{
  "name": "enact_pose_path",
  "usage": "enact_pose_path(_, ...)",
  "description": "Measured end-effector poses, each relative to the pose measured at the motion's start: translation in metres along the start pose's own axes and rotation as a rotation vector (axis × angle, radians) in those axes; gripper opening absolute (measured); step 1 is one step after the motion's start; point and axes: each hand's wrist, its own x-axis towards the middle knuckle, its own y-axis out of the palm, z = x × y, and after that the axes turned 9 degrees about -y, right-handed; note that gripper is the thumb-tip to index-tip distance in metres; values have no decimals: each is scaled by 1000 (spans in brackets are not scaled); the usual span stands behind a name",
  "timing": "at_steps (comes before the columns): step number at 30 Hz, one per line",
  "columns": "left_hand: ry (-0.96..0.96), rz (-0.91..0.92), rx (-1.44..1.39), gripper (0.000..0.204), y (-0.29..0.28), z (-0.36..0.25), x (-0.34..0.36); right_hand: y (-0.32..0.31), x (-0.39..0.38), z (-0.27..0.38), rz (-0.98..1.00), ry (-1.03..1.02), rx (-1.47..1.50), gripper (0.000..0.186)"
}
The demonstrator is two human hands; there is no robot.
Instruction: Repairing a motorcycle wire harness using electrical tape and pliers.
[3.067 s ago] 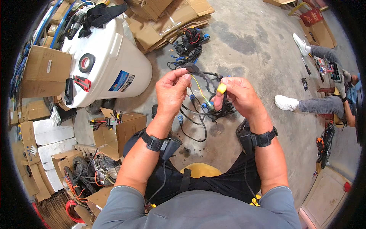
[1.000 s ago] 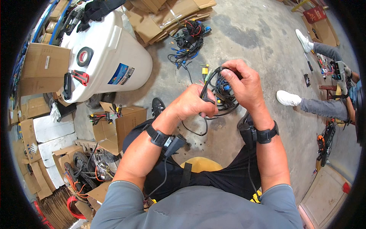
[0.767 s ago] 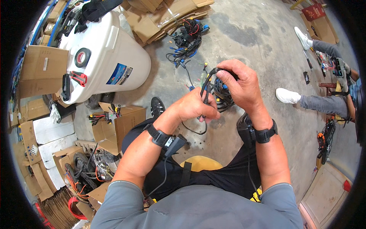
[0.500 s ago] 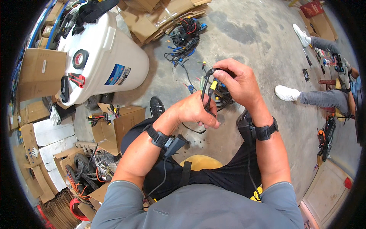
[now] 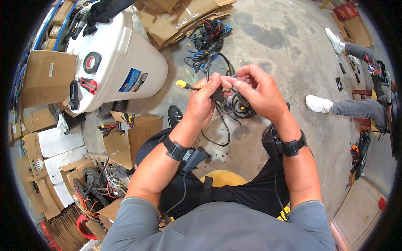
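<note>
L hand clamped on blk cables; yel plug juts left; R hand adj, can't tell grip

1. The cable is black.
2. The connector is yellow.
3. The tub is white, its label mostly blue.
4. The tape is black with a red-and-white core.
5. The shirt is grey, the trousers black.
6. The floor is grey, blotched darker.
</note>
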Motion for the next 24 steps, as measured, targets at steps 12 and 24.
enact_pose_path(12, 194, -91, 202, 69, 8, -2, -3, 30, -8, 8, 258, -67, 68, 32)
enact_pose_path(24, 115, -103, -75, 68, -5, -25, -1, 7, 1, 3, 12, -18, 211, 20)
